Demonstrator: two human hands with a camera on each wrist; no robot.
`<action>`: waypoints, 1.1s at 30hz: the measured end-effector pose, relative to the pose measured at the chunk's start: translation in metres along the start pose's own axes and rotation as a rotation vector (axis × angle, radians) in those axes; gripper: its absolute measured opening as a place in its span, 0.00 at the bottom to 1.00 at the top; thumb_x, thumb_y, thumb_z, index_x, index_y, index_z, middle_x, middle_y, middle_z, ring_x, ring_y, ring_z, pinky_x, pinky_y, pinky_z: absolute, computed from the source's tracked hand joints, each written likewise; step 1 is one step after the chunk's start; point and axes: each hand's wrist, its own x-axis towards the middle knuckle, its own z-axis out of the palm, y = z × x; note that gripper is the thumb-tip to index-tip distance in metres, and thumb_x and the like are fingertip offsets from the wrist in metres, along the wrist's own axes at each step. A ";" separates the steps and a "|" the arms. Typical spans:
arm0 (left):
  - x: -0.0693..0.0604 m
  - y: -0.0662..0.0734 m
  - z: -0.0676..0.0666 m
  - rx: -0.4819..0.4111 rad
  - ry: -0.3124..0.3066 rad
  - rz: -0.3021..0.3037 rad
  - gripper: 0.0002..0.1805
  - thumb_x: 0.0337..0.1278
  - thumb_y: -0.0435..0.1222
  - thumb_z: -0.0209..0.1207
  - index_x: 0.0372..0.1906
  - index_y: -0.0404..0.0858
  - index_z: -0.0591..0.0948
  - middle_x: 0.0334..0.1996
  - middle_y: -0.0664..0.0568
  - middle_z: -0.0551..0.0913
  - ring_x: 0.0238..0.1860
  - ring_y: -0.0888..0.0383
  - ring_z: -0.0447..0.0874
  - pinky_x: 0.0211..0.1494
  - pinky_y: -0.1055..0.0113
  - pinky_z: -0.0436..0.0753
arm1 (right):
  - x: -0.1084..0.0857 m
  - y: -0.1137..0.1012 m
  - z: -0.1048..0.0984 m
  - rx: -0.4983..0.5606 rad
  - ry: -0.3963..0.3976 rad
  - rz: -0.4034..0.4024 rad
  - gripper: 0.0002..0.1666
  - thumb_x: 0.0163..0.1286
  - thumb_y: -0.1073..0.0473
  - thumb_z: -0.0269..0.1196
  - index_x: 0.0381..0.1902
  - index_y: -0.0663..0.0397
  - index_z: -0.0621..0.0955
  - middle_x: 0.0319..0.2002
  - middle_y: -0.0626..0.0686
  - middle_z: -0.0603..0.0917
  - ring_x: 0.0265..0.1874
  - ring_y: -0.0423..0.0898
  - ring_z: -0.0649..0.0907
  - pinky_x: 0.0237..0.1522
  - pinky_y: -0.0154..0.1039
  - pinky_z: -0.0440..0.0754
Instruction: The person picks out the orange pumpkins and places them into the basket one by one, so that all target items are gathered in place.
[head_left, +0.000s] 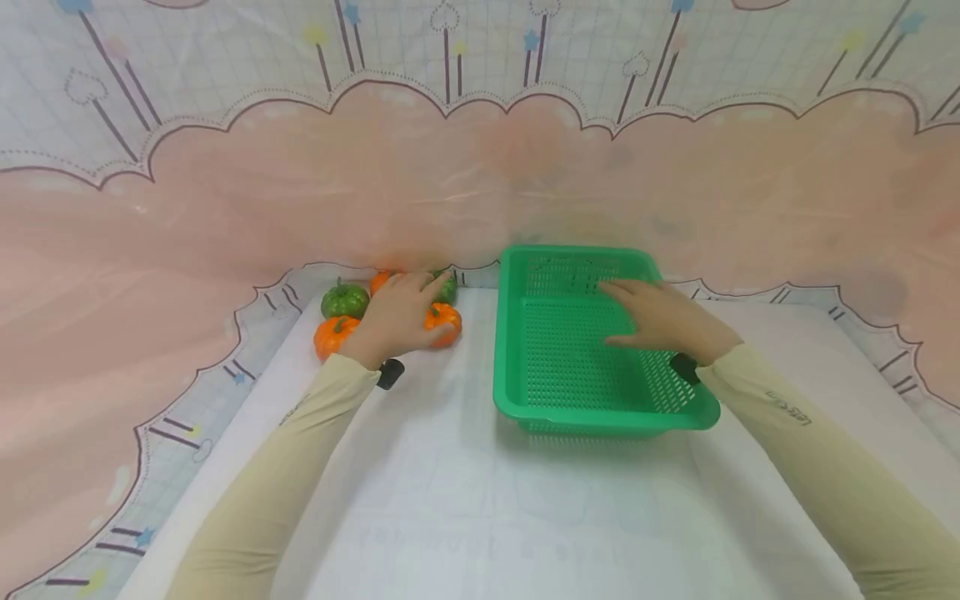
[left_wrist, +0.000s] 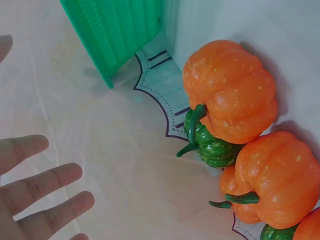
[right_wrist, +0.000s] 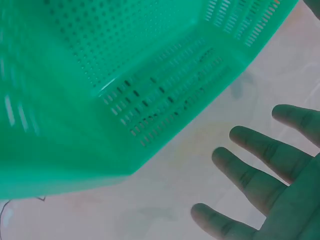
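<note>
Over pumpkins [left_wrist: 272, 175], the left hand [head_left: 397, 314] apparently hovers.

Pumpkins [left_wrist: 230, 90] block left, basket [head_left: 507, 350] right, gap between

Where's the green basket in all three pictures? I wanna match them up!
Head: the green basket is right of centre, partly covered by the right hand.
Left wrist: only part shows, at the top, left of centre.
Right wrist: it fills much of the upper left, cut off by the edges.
Shared landmark: the pinkish cloth shows in every view.
</note>
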 end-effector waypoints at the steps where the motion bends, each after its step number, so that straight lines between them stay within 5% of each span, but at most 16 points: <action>1: 0.000 0.000 0.000 -0.003 0.005 -0.007 0.40 0.53 0.53 0.55 0.69 0.38 0.63 0.63 0.39 0.71 0.63 0.42 0.68 0.67 0.46 0.68 | -0.001 0.002 0.001 0.012 0.009 0.005 0.51 0.59 0.39 0.64 0.71 0.57 0.58 0.68 0.65 0.65 0.64 0.64 0.69 0.62 0.65 0.67; 7: 0.002 -0.002 0.000 -0.047 -0.007 -0.057 0.41 0.53 0.53 0.56 0.70 0.40 0.62 0.67 0.42 0.67 0.60 0.40 0.72 0.60 0.47 0.75 | -0.010 0.016 0.000 0.083 0.025 0.031 0.52 0.57 0.44 0.67 0.71 0.61 0.57 0.67 0.68 0.65 0.51 0.64 0.79 0.52 0.58 0.78; 14: 0.001 -0.012 0.004 -0.192 -0.083 -0.121 0.46 0.53 0.56 0.58 0.74 0.44 0.54 0.71 0.44 0.60 0.63 0.43 0.69 0.55 0.48 0.79 | -0.021 0.029 -0.007 0.230 0.012 0.087 0.54 0.58 0.47 0.67 0.72 0.64 0.52 0.70 0.69 0.58 0.64 0.67 0.66 0.61 0.63 0.68; 22: -0.003 -0.027 0.013 -0.375 -0.130 -0.193 0.45 0.54 0.51 0.61 0.74 0.46 0.54 0.72 0.45 0.59 0.62 0.44 0.71 0.61 0.48 0.75 | -0.033 0.048 0.001 0.373 0.071 0.145 0.51 0.59 0.48 0.66 0.72 0.60 0.56 0.70 0.66 0.59 0.67 0.66 0.62 0.64 0.66 0.62; 33: -0.010 -0.047 0.027 -0.688 -0.084 -0.277 0.41 0.56 0.37 0.60 0.73 0.47 0.55 0.70 0.43 0.62 0.66 0.42 0.66 0.68 0.45 0.67 | -0.048 0.073 0.025 0.615 0.120 0.212 0.49 0.65 0.52 0.62 0.74 0.56 0.48 0.70 0.68 0.56 0.65 0.69 0.64 0.62 0.66 0.66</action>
